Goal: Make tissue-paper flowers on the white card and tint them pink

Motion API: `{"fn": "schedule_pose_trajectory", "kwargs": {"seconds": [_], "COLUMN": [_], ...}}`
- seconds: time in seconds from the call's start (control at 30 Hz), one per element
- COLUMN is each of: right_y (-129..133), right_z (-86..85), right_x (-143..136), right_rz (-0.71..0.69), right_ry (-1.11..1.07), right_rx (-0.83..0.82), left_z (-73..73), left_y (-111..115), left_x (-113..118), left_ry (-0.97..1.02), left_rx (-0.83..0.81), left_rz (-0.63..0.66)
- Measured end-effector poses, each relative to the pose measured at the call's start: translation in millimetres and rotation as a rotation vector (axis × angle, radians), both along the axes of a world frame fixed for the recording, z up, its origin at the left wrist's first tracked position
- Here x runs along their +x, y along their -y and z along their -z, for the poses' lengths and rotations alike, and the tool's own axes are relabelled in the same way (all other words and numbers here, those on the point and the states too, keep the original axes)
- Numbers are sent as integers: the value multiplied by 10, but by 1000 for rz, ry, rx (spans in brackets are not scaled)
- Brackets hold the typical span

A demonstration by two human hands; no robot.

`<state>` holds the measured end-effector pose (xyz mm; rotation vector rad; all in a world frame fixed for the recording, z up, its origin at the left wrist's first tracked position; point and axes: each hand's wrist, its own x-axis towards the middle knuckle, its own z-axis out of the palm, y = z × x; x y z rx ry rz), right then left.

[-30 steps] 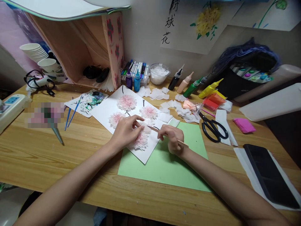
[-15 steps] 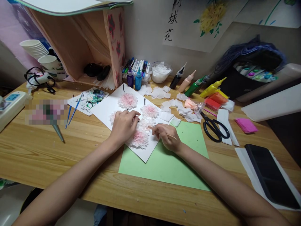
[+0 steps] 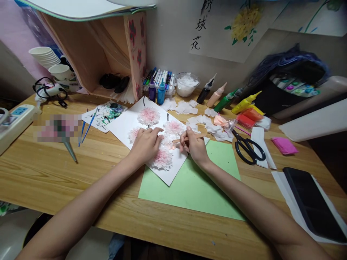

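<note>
A white sheet of paper (image 3: 173,173) with pink-and-white paper flowers (image 3: 148,116) lies turned at an angle, partly over a green sheet (image 3: 217,180). My left hand (image 3: 145,144) rests on the white sheet between the flowers, its index finger and thumb apart; its other fingers are partly hidden. My right hand (image 3: 195,146) grips a thin flat wooden stick (image 3: 176,141). The stick's tip points left, over the middle flower, beside a small peach-coloured patch (image 3: 171,146).
White tissue pieces (image 3: 187,107) lie behind the sheet, near paint bottles (image 3: 227,101) and a glass bowl (image 3: 187,85). Black scissors (image 3: 248,148) and a phone (image 3: 316,202) lie right. Paintbrushes (image 3: 89,126) and a blurred-out pink item (image 3: 46,130) lie left.
My right hand has turned upward and shifted slightly right, so the stick lies flatter with its rear end pointing right. My left hand stays on the sheet. The camera view has shifted slightly.
</note>
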<state>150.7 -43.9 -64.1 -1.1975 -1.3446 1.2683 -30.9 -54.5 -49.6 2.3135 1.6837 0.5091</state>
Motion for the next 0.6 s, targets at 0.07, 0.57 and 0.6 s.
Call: {"fn": "schedule_pose_trajectory", "kwargs": {"seconds": [0.07, 0.57, 0.6], "right_y": [74, 155, 155], "right_z": [30, 165, 169], "right_x": [68, 119, 122], "right_rz": [4, -367, -366], "right_ry": [11, 536, 535], "right_rx": [94, 760, 763], "left_z": [0, 0, 3], "left_y": [0, 10, 10], "left_x": [-2, -2, -4], "left_ry": [8, 18, 16], "left_rx": [-11, -9, -10], "left_rz": [-3, 3, 2]}}
